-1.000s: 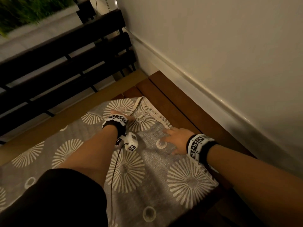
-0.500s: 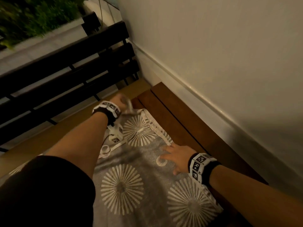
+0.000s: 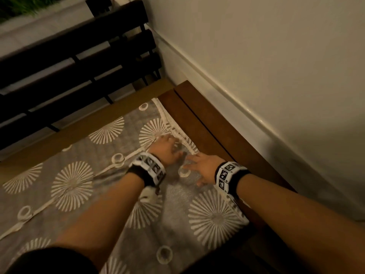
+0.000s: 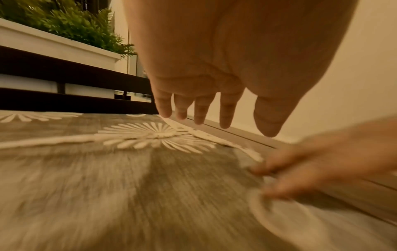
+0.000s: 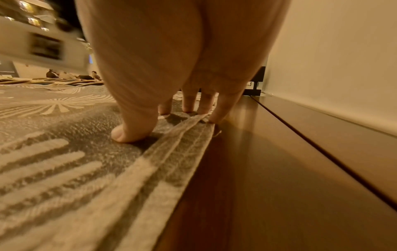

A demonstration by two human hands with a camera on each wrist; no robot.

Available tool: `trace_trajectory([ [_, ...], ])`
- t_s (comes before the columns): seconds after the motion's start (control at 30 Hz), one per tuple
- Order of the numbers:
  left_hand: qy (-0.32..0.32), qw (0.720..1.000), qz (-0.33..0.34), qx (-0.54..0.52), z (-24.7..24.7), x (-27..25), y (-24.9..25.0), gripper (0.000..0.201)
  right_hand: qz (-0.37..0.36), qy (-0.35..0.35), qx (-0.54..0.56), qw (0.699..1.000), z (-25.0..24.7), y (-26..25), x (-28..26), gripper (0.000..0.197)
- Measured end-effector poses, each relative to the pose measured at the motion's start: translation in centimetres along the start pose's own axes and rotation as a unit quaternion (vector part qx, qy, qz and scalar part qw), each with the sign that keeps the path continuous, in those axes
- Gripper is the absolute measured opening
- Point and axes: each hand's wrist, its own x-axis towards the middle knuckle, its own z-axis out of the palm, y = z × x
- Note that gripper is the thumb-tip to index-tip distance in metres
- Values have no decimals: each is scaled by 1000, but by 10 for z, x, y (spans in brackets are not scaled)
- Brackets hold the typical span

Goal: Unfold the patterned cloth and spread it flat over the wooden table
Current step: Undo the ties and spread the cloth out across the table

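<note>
While our right hand (image 3: 205,170) pins the cloth (image 3: 83,184) with straight fingers (image 5: 189,106) just inside its white hem, our left hand (image 3: 166,148) hangs beside it with fingers loose and spread, holding nothing and, from the left wrist view, clear of the fabric. Under both hands the cloth lies on the counter (image 3: 213,123), its hem running past our right fingertips toward the wall (image 3: 256,56). Left of our hands a raised fold line crosses the pattern, so we judge the unfolding mostly done and the smoothing in hand. Beyond our hands the far corner looks flat. Next, we would sweep the left palm outward over that crease, keeping the right hand pressing.
</note>
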Motion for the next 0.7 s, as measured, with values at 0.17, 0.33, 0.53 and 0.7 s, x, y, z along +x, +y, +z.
trace_trajectory([
  [0.17, -17, 1000, -3, -10, 55, -81, 29, 76, 6, 14, -20, 1000, 13, -1, -16, 70],
  [0.33, -119, 992, -34, 33, 89, -124, 50, 103, -4, 10, -60, 998, 32, -13, -47, 55],
  [0.53, -67, 996, -50, 32, 105, -140, 63, 103, 86, -16, 20, 996, 68, -37, -88, 66],
  [0.7, -43, 999, -18, 17, 126, -176, 86, 90, 135, 11, 24, 990, 106, -56, -107, 64],
])
